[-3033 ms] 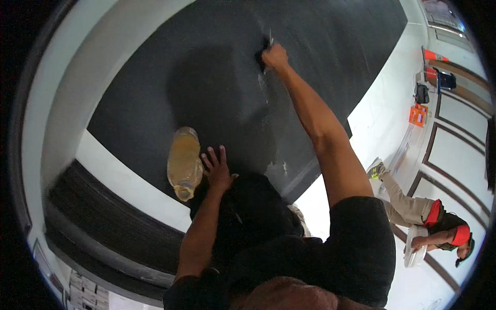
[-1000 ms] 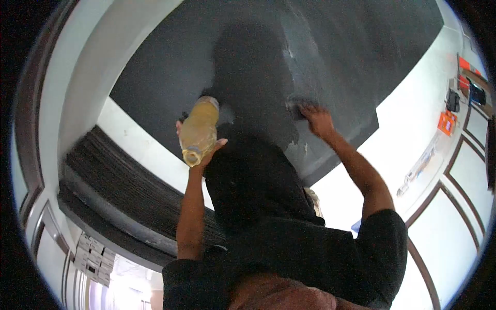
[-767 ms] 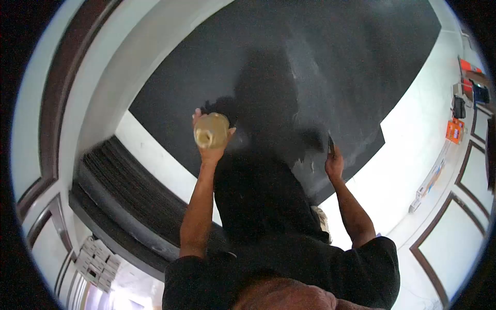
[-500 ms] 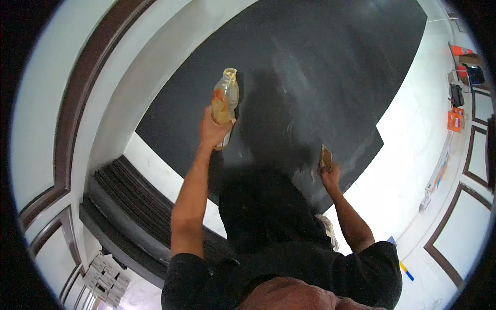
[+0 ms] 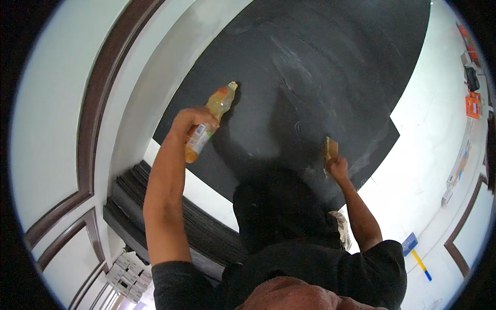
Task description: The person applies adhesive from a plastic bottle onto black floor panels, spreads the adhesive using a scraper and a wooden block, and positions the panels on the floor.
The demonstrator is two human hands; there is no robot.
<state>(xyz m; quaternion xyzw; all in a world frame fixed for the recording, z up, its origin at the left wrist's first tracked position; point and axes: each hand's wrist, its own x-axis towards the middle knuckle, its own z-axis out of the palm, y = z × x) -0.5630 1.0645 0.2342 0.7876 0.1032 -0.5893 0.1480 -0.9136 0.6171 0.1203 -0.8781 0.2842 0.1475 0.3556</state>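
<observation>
A clear plastic bottle of yellowish liquid is gripped around its middle by my left hand. Its neck tilts up and to the right, over the black sheet. My right hand holds a flat tan scraper upright near the sheet's lower right part. Pale smears and wet-looking streaks mark the sheet between and above my hands. Whether the scraper touches the sheet I cannot tell.
Stacked black sheets lie at the lower left, by a panelled wall. On the white floor at the right are a blue scraper with a yellow handle, a long box and an orange box. White boxes stand lower left.
My left hand has picked up the bottle from the black sheet and turned it neck-away, then tilted it. My right hand has come back toward my body with the scraper. The other person has left view.
</observation>
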